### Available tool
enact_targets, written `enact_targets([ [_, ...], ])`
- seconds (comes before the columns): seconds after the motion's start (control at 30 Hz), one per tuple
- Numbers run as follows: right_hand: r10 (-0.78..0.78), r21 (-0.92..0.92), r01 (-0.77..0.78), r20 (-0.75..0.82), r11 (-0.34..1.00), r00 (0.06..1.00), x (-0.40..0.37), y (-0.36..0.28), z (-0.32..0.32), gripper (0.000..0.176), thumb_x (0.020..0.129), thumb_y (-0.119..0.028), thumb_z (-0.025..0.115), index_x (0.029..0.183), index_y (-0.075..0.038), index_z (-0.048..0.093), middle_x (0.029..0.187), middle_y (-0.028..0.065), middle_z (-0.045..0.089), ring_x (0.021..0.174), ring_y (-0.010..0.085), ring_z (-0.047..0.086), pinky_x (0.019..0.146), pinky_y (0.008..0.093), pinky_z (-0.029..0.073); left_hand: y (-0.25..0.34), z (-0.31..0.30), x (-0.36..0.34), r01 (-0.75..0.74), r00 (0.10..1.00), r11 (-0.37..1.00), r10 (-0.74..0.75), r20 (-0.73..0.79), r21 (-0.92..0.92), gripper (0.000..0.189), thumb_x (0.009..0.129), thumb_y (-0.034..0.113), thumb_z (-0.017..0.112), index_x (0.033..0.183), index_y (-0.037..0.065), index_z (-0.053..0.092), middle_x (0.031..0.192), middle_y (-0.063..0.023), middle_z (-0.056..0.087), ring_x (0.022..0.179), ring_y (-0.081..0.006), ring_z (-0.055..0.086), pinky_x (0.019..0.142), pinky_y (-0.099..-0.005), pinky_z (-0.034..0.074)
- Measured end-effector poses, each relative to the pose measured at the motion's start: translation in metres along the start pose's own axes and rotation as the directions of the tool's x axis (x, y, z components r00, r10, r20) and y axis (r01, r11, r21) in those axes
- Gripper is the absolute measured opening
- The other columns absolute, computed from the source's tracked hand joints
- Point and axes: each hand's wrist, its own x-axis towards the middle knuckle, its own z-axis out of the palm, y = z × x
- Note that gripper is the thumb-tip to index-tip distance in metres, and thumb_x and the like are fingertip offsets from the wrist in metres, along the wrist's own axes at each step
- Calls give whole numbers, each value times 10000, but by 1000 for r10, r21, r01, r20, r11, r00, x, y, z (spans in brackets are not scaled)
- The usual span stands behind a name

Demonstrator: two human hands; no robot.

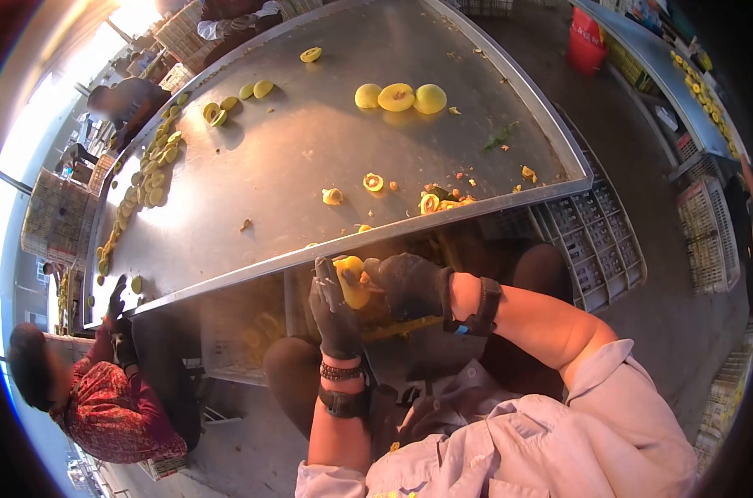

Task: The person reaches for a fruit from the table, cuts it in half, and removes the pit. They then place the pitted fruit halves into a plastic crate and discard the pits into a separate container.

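Observation:
Both of my hands wear dark gloves and meet in front of the metal table's near edge. My left hand (336, 314) holds a yellow fruit piece (353, 282) against its fingers. Closed at the fruit's right side is my right hand (406, 285); a small orange bit shows by its fingers, but what it grips is too small to name. Beyond the edge, on the table (285, 174), lie fruit scraps (443, 202), a cut piece (373, 182) and another small piece (332, 197). Farther back, three yellow-green fruit pieces (396, 97) sit in a row.
Raised table rims (376, 232) run along the near and right sides. Many green pieces (154, 178) line the table's left. A co-worker in red (119, 411) sits at left; another person (131, 104) is beyond. Crates (596, 241) stand right, below the table.

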Motion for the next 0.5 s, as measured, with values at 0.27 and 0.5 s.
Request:
enact_targets([
  [0.27,-75,130,76,-9,989,997,1,12,12,317,710,-77,642,1004,14,567,953,218,628,930,386,598,785,416,482,-9,10,-9,-327,901,818,420,-104,473,384,1012,299,373,1096,-42,531,952,-78,588,878,-166,566,805,-296,465],
  [0.5,-93,513,87,-13,854,996,2,31,29,298,705,-65,647,986,8,580,918,211,640,908,384,603,784,399,485,-21,7,-2,-177,973,955,207,-107,236,289,980,194,434,1054,-49,571,1009,-137,606,927,-220,581,846,-328,459],
])
